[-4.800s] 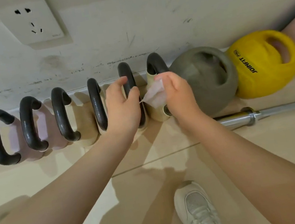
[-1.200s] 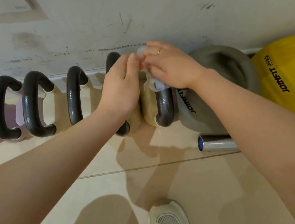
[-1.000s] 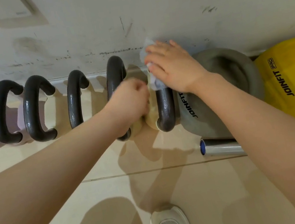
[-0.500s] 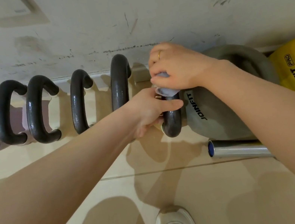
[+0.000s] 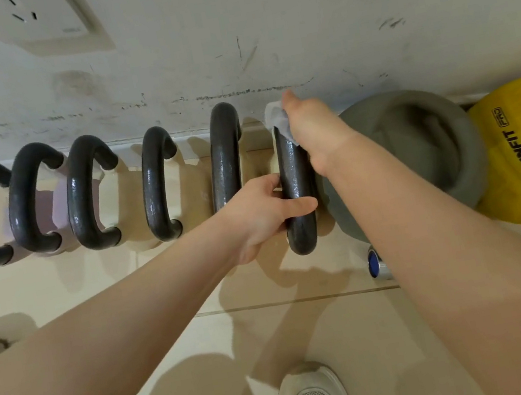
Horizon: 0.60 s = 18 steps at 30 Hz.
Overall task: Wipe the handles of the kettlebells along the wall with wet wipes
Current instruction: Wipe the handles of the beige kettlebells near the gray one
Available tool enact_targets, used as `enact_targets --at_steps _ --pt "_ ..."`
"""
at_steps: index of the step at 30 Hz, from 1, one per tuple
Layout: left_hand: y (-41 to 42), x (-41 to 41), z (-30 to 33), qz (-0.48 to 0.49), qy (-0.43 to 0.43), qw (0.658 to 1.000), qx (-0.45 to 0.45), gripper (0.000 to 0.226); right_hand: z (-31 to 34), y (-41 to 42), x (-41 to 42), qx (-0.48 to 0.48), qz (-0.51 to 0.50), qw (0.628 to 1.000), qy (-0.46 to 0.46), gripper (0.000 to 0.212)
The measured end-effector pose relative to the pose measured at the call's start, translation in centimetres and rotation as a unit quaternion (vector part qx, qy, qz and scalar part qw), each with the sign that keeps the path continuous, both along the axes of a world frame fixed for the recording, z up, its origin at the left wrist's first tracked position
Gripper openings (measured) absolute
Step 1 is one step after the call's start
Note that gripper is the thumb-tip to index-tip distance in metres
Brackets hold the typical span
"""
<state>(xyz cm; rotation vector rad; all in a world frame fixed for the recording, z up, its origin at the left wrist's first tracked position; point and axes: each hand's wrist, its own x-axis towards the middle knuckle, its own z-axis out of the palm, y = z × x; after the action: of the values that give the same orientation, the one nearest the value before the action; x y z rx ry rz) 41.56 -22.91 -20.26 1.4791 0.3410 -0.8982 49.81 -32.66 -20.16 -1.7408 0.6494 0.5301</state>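
Sixth black handle (image 5: 295,187), rightmost of the kettlebell row at the wall. Right hand (image 5: 313,128) presses the white wet wipe (image 5: 276,119) onto its far end, fingers wrapped over. Left hand (image 5: 265,213) grips the near end, thumb across. Grey kettlebell (image 5: 417,148) just beside.

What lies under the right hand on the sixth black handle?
A white wet wipe under the right hand on the black kettlebell handle; the fingers hide the rest.
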Motion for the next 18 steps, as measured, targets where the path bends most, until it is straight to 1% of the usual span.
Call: enact_targets --at_steps 2,4,6,8,10,12,16,18 --pt "0.0 0.1 0.0 0.005 -0.003 1.000 -0.003 0.037 -0.2 0.0 -0.7 0.005 0.008 1.000 -0.030 0.026" --pt "0.0 0.3 0.0 0.004 -0.003 1.000 -0.009 0.037 -0.4 -0.1 -1.3 0.033 -0.006 0.999 -0.030 0.034" --pt "0.0 0.4 0.0 -0.001 -0.006 1.000 -0.008 0.039 0.0 -0.4 -1.4 0.130 -0.034 0.991 -0.001 0.039" --pt "-0.1 0.3 0.0 -0.006 -0.012 1.000 -0.003 0.041 0.1 -0.9 -1.1 0.223 -0.078 0.971 0.038 0.027" --pt "-0.3 0.3 0.1 -0.009 -0.017 1.000 0.006 0.042 0.1 -1.5 -0.4 0.269 -0.123 0.952 0.082 0.030" --pt "-0.5 0.6 0.3 -0.014 -0.021 1.000 0.008 0.041 0.3 -2.1 0.3 0.281 -0.159 0.937 0.131 0.036" --pt "-0.9 1.2 0.4 -0.030 -0.023 0.999 0.011 0.038 0.3 -2.2 1.5 0.218 -0.159 0.947 0.173 0.040" --pt "-1.1 1.5 0.4 -0.039 -0.027 0.999 0.018 0.038 0.0 -2.3 1.9 0.201 -0.161 0.950 0.177 0.045"
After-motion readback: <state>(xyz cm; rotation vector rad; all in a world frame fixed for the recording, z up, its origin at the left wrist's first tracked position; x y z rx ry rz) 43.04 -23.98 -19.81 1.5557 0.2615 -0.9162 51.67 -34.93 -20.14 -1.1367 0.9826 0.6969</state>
